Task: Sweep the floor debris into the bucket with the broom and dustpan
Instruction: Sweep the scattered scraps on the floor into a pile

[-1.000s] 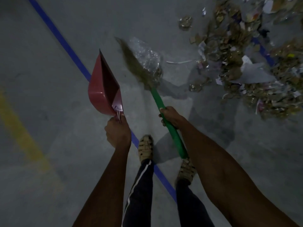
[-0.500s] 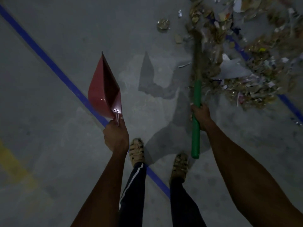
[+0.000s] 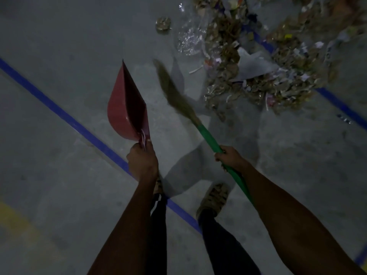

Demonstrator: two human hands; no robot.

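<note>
My left hand (image 3: 143, 162) grips the handle of a red dustpan (image 3: 127, 108), which is held up off the floor on its edge, mouth turned to the right. My right hand (image 3: 230, 158) grips the green handle of a broom (image 3: 208, 138). The blurred straw head of the broom (image 3: 174, 92) points up and left, between the dustpan and the debris. A large pile of debris (image 3: 264, 62), with brown scraps, paper bits and a grey sheet, lies at the upper right. A crumpled clear plastic wrap (image 3: 189, 39) sits at the pile's left edge. No bucket is in view.
The floor is grey concrete with a blue line (image 3: 65, 118) running diagonally under my feet (image 3: 213, 199) and another blue line (image 3: 341, 106) at the right by the pile. A faint yellow stripe (image 3: 17, 227) marks the lower left. A small scrap (image 3: 163, 23) lies apart from the pile.
The broom head swung from the pile back to the left, towards the dustpan. The right hand shifted with it. The dustpan stayed held up in the left hand.
</note>
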